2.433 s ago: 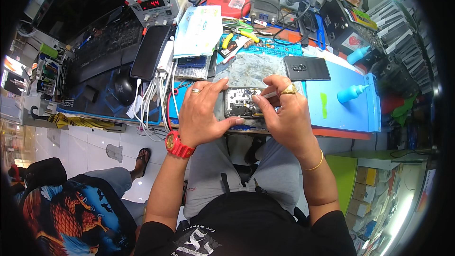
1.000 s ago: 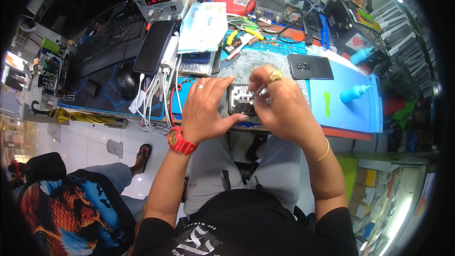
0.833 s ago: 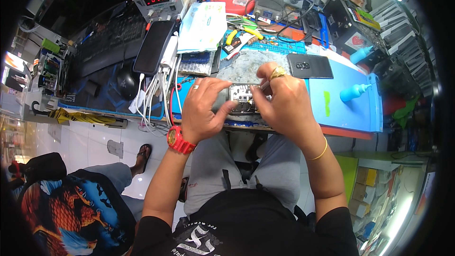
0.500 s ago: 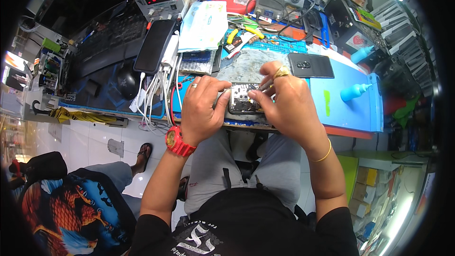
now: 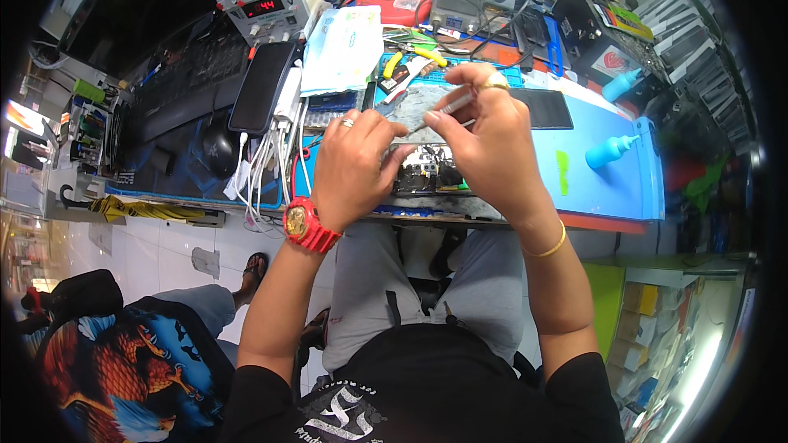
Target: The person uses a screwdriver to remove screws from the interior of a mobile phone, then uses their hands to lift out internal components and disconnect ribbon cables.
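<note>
right hand (image 5: 495, 133) pinches a slim tool (image 5: 458, 105) just beyond the opened phone (image 5: 423, 171), likely for control; left hand (image 5: 355, 162) at its left edge, grip unclear.

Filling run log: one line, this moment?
left hand: at left edge of opened phone, contact unclear | right hand: holding thin tool, tip near left hand | around: mouse, yellow-handled pliers

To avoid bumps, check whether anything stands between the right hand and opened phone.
Nothing visible stands between the right hand, holding a slim tool, and the opened phone; the left hand is at the phone's left end.
</note>
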`<state>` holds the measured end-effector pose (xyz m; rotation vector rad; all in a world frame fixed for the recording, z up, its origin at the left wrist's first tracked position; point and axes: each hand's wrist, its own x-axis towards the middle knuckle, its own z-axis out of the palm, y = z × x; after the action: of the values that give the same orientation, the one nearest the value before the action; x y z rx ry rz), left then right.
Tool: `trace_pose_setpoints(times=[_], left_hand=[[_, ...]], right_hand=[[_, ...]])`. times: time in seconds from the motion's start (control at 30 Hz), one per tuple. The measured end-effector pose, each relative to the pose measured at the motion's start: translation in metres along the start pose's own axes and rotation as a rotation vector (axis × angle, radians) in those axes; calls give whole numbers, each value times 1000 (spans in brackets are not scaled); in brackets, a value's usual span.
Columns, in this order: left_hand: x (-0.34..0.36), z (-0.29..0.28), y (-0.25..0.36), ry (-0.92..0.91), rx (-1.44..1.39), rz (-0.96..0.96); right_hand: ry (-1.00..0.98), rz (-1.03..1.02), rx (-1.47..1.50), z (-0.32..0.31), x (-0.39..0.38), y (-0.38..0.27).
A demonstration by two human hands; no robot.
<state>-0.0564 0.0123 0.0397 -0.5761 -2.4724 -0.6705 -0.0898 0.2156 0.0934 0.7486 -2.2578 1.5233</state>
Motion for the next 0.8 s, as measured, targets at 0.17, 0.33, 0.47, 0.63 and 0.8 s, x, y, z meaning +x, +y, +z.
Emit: trace_pose_setpoints(times=[0.17, 0.33, 0.47, 0.63, 0.8], left_hand=[[14, 10, -17, 26, 126, 63], [19, 16, -32, -20, 183, 72], [17, 19, -34, -78, 225, 46], [13, 19, -33, -73, 208, 43], [-8, 7, -13, 50, 46, -1]], right_hand=[[23, 58, 21, 8, 12, 8], [64, 134, -34, -17, 2, 17], [151, 99, -30, -34, -17, 17], [176, 162, -3, -45, -31, 16], [125, 179, 41, -45, -46, 13]])
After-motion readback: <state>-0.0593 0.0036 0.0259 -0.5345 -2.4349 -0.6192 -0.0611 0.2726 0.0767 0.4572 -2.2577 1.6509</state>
